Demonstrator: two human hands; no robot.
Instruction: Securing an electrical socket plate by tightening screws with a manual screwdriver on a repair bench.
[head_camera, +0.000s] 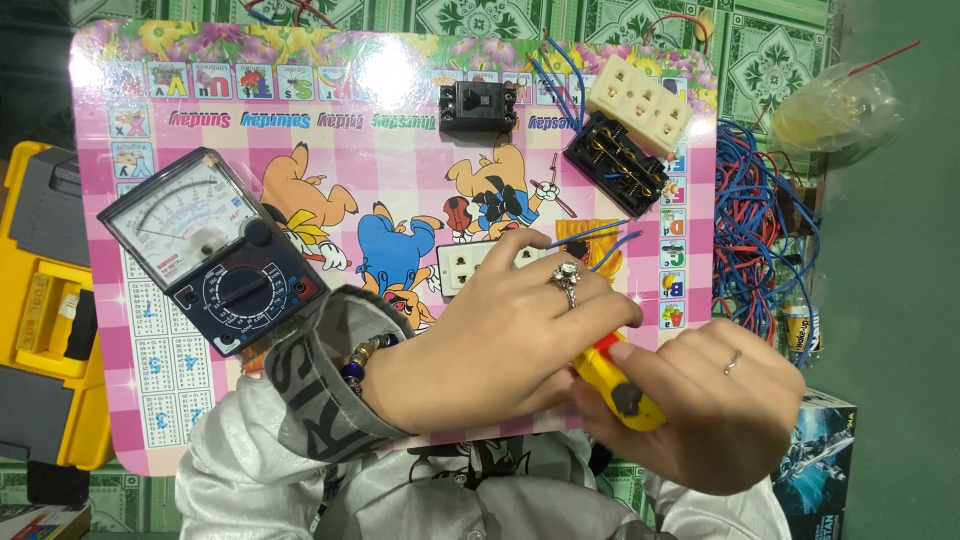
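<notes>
My left hand (505, 335), with a ring and a bead bracelet, lies over a white wall socket (462, 264) on a pink cartoon-printed board (390, 210), pressing it down. Two blue wires (600, 240) stick out from under the fingers. My right hand (705, 405) is closed around the yellow handle of a screwdriver (615, 385) with a red collar; its tip is hidden beneath my left hand.
A black analog multimeter (215, 250) lies at the board's left. A black breaker (478, 106), a cream socket plate (640, 102) and its black back (615, 165) sit near the top. Blue and red wire bundle (755, 230) at right; yellow toolbox (45, 310) at left.
</notes>
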